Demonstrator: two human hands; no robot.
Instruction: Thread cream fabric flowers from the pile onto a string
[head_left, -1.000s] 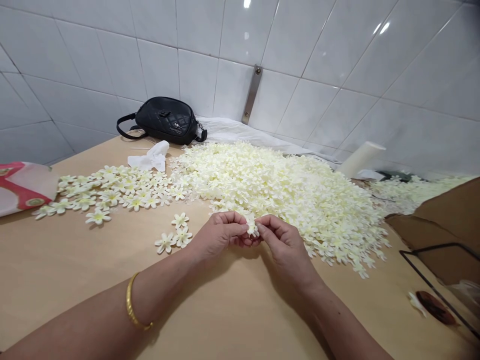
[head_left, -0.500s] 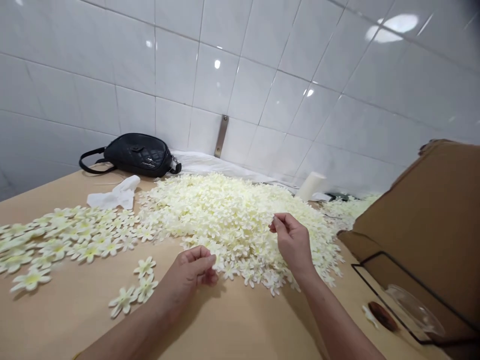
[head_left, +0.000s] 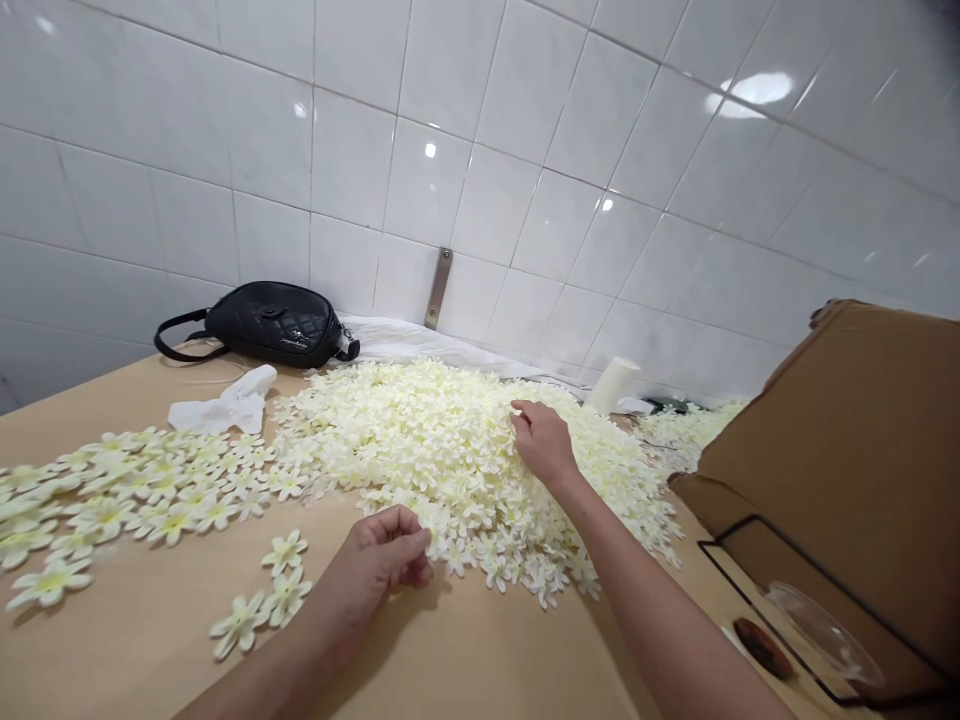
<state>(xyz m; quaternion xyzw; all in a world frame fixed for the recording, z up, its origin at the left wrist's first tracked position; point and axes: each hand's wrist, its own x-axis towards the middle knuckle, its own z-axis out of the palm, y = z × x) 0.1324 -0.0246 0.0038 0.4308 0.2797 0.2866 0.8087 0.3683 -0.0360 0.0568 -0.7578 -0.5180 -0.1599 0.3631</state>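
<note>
A large heap of pale yellow-white artificial flowers (head_left: pixel 435 420) lies on the tan table (head_left: pixel 480 660). My left hand (head_left: pixel 394 548) is at the heap's near edge, its thumb and fingers pinched together; what they hold, if anything, is too small to name. Over the middle of the heap is my right hand (head_left: pixel 544 440), with thumb and index finger apart at the flowers and nothing visible between them. Flatter, wider-spaced flowers (head_left: pixel 172 485) spread out to the left. Three single flowers (head_left: pixel 285 597) are beside my left forearm.
A black bag (head_left: pixel 274 322) and crumpled white tissue (head_left: pixel 225 405) sit at the back left. Behind the heap stands a white roll (head_left: pixel 613 385). On the right are a cardboard box (head_left: pixel 847 470), a black wire frame (head_left: pixel 825 575), a clear plastic dish (head_left: pixel 825 632) and a brown round object (head_left: pixel 763 647).
My right hand has moved left and farther onto the heap, and its pinched fingers have parted. My left hand keeps its pinch in nearly the same place. The view has tilted slightly upward.
</note>
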